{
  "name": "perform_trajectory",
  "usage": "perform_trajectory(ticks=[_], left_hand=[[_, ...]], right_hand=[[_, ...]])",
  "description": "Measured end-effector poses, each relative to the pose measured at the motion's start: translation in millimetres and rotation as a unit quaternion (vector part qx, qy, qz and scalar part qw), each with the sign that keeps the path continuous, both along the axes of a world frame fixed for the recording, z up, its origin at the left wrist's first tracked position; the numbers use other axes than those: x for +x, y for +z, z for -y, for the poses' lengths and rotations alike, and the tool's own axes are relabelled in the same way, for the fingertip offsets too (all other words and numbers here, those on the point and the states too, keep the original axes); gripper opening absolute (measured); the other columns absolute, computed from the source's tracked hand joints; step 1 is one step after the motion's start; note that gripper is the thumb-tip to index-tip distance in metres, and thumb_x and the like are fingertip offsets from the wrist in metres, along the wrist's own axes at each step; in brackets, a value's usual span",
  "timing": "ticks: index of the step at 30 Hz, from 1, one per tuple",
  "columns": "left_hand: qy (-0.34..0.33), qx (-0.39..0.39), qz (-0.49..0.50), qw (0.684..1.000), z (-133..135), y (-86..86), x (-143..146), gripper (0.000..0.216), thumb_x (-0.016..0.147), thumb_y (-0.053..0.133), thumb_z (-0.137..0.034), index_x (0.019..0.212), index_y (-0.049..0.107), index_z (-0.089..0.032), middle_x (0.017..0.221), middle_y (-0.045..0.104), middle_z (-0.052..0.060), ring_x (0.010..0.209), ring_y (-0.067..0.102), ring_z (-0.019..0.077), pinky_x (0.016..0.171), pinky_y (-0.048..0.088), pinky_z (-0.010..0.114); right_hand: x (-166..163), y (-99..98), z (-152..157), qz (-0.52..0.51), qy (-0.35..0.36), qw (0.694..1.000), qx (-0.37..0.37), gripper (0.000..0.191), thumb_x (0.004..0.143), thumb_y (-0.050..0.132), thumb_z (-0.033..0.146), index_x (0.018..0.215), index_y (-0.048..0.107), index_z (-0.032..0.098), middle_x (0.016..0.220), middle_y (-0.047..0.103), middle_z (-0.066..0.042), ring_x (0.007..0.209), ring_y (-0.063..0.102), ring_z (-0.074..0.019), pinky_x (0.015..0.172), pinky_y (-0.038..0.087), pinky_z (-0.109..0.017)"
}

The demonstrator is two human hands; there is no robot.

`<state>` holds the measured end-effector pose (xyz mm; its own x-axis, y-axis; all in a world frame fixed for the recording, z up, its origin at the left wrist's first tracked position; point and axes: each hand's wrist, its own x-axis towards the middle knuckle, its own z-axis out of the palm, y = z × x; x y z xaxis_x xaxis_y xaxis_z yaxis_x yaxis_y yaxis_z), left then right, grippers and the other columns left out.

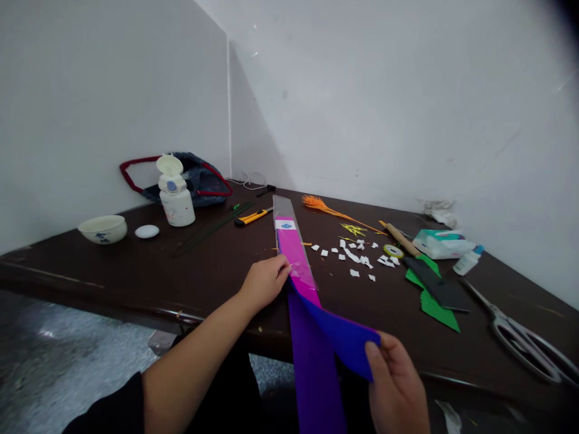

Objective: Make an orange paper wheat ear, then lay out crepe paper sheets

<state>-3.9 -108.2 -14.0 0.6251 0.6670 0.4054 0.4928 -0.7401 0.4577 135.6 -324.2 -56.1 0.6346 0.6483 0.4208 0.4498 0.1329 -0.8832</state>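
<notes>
A long clear plastic sleeve (289, 232) with pink paper inside lies on the dark brown table (136, 265), pointing away from me. My left hand (265, 280) pinches the sleeve's near end, fingers closed on it. A purple and blue sheet of crepe paper (316, 355) comes out of the sleeve and hangs over the table edge. My right hand (398, 386) grips the blue folded end of that sheet between thumb and fingers.
Scissors (520, 337) lie at the right edge beside green paper (434, 304) and a dark card. Small white paper scraps (357, 256), a tape roll, an orange feathery stem (321, 205), a yellow utility knife (251, 217), a white bottle (175, 193), a bowl (103, 229) and a bag sit farther back.
</notes>
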Motion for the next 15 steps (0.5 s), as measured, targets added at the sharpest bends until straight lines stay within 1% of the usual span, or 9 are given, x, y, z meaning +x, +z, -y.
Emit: perform_trajectory(ticks=[2,4,6,8,10,11,13,14,15], left_hand=[[0.003,-0.007,-0.007,1.0,0,0.4,0,0.012,0.086,0.047,-0.025,0.082,0.058,-0.021,0.075,0.064,-0.001,0.069,0.059,0.0159,0.061,0.038,0.025],[0.008,-0.012,-0.011,1.0,-1,0.3,0,0.012,0.087,0.046,-0.026,0.082,0.057,-0.021,0.073,0.064,-0.001,0.067,0.059,0.0161,0.059,0.038,0.024],[0.011,-0.016,-0.015,1.0,-1,0.0,1,0.012,0.087,0.046,-0.027,0.081,0.055,-0.021,0.072,0.064,-0.001,0.066,0.06,0.0161,0.059,0.038,0.024],[0.011,-0.019,-0.018,1.0,-2,0.0,1,0.013,0.087,0.045,-0.027,0.08,0.055,-0.021,0.071,0.064,-0.001,0.066,0.06,0.016,0.059,0.038,0.024],[0.011,-0.021,-0.023,0.999,-2,0.5,2,0.014,0.087,0.045,-0.028,0.08,0.055,-0.022,0.071,0.064,-0.001,0.066,0.06,0.016,0.059,0.038,0.024],[0.011,-0.021,-0.025,0.999,-2,0.7,2,0.014,0.087,0.045,-0.028,0.08,0.055,-0.022,0.072,0.064,-0.001,0.066,0.06,0.0162,0.06,0.038,0.024],[0.015,-0.018,-0.03,0.999,-2,1.0,2,0.013,0.087,0.045,-0.027,0.08,0.055,-0.022,0.072,0.064,0.0,0.066,0.059,0.0168,0.059,0.037,0.025],[0.017,-0.016,-0.031,0.999,-2,0.9,2,0.013,0.087,0.045,-0.027,0.08,0.055,-0.021,0.071,0.063,0.0,0.065,0.059,0.0172,0.059,0.037,0.025],[0.018,-0.014,-0.032,0.999,-2,0.7,2,0.013,0.086,0.046,-0.027,0.08,0.055,-0.021,0.071,0.063,0.0,0.065,0.059,0.0174,0.058,0.037,0.025]], right_hand=[[3,4.1,-4,-0.209,-0.008,0.978,0.0,0.022,0.077,0.06,0.041,0.084,0.061,0.021,0.071,0.069,-0.002,0.064,0.064,-0.0174,0.059,0.054,-0.026],[3,10.0,-11,-0.355,-0.007,0.935,0.025,0.03,0.07,0.067,0.045,0.085,0.058,0.021,0.07,0.067,0.0,0.062,0.062,-0.0163,0.056,0.053,-0.026],[2,13.3,-16,-0.433,-0.022,0.9,0.038,0.035,0.063,0.073,0.042,0.085,0.057,0.021,0.069,0.066,0.003,0.059,0.06,-0.0144,0.053,0.052,-0.024],[2,12.6,-17,-0.465,-0.034,0.884,0.046,0.035,0.061,0.075,0.04,0.086,0.058,0.022,0.069,0.065,0.004,0.059,0.06,-0.0137,0.053,0.051,-0.023],[2,10.1,-13,-0.447,-0.029,0.892,0.05,0.031,0.064,0.073,0.041,0.084,0.058,0.022,0.068,0.065,0.003,0.059,0.06,-0.0138,0.053,0.051,-0.022],[2,9.4,-9,-0.414,-0.022,0.909,0.05,0.028,0.067,0.071,0.041,0.083,0.059,0.022,0.068,0.065,0.003,0.058,0.06,-0.0135,0.052,0.05,-0.022],[3,11.1,1,-0.286,0.016,0.958,0.035,0.019,0.074,0.067,0.038,0.082,0.063,0.021,0.07,0.067,0.0,0.061,0.062,-0.014,0.055,0.051,-0.021],[4,13.7,7,-0.198,0.052,0.978,0.028,0.015,0.076,0.064,0.035,0.083,0.065,0.021,0.073,0.069,-0.002,0.065,0.064,-0.0152,0.059,0.052,-0.023],[6,17.0,12,-0.11,0.105,0.988,0.026,0.012,0.079,0.063,0.032,0.084,0.067,0.022,0.076,0.07,-0.003,0.07,0.066,-0.0167,0.065,0.053,-0.025]])
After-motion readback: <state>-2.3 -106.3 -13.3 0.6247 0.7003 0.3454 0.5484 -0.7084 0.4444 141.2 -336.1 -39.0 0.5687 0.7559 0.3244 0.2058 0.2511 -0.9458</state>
